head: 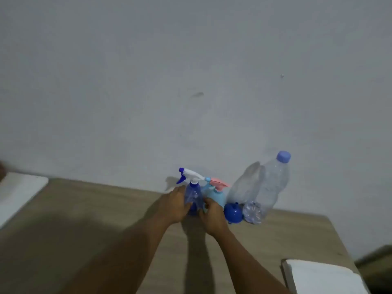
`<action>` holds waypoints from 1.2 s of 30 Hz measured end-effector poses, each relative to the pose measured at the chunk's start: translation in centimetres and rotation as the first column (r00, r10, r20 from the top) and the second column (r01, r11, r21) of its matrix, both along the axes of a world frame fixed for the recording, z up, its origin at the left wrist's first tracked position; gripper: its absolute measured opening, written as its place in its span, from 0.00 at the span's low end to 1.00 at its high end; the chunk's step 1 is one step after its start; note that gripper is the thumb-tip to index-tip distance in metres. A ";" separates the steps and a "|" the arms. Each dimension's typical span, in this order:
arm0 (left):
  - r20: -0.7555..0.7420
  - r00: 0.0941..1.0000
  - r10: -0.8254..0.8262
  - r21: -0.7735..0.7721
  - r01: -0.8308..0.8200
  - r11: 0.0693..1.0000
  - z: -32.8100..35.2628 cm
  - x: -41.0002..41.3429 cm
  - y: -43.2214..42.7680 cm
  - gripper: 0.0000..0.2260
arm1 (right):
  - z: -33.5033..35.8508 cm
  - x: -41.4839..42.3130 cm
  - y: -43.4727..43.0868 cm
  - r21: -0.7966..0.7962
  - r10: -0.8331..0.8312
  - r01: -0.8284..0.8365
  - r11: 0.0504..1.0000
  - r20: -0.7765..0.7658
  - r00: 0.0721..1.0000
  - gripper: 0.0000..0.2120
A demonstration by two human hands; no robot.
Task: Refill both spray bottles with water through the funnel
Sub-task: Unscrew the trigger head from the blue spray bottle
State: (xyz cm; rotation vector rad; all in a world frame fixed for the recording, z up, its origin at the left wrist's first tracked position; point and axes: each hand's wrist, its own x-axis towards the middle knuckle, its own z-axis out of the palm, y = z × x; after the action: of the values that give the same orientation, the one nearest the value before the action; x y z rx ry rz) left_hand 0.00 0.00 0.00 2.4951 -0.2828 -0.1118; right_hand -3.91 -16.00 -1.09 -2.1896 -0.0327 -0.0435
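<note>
The dark blue spray bottle (193,195) stands upright near the counter's (106,219) far edge by the wall, nozzle pointing toward 10 o'clock. The left hand (172,205) wraps its side; the right hand (212,215) curls at its base. The light blue spray bottle (217,196) stands just beside at 3 o'clock, then the funnel (233,213) and upright water bottle (273,183). Open counter lies at 8 o'clock.

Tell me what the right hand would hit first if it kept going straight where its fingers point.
Probably the light blue spray bottle: the right hand points up-left at its base, fingertips about touching it. Depth is unclear.
</note>
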 end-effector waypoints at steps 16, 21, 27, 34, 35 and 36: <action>0.023 0.986 0.166 -0.229 -0.157 0.961 0.7 -8.3 -0.4 0.17 | -3.2 -6.7 2.1 0.158 -0.099 0.081 0.984 0.114 0.989 0.12; -0.009 0.992 0.123 -0.286 -0.120 0.951 0.3 -14.5 -2.6 0.19 | -3.8 -13.9 -0.1 0.180 -0.204 0.178 0.967 0.135 0.970 0.17; -0.014 0.999 0.052 -0.313 -0.054 0.948 -1.0 -20.0 -5.0 0.20 | -4.0 -20.9 -3.1 0.190 -0.215 0.187 0.964 0.138 0.967 0.15; 0.015 1.000 0.018 -0.316 -0.012 0.949 -1.6 -22.1 -6.2 0.22 | -3.1 -22.9 -4.8 0.220 -0.212 0.190 0.957 0.077 0.974 0.13; 0.023 1.000 0.019 -0.321 -0.011 0.947 -1.7 -22.0 -6.4 0.23 | -2.7 -22.7 -4.8 0.251 -0.227 0.203 0.947 0.072 0.971 0.12; 0.024 0.999 0.027 -0.330 -0.018 0.944 -1.7 -21.9 -6.5 0.23 | -2.2 -22.4 -4.7 0.279 -0.242 0.214 0.936 0.073 0.967 0.12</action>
State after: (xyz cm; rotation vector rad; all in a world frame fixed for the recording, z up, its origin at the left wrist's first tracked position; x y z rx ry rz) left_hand -21.91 -6.54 -1.67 2.1665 -0.2611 -0.0171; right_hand -26.26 -20.67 -3.28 -1.9069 0.1603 -0.2805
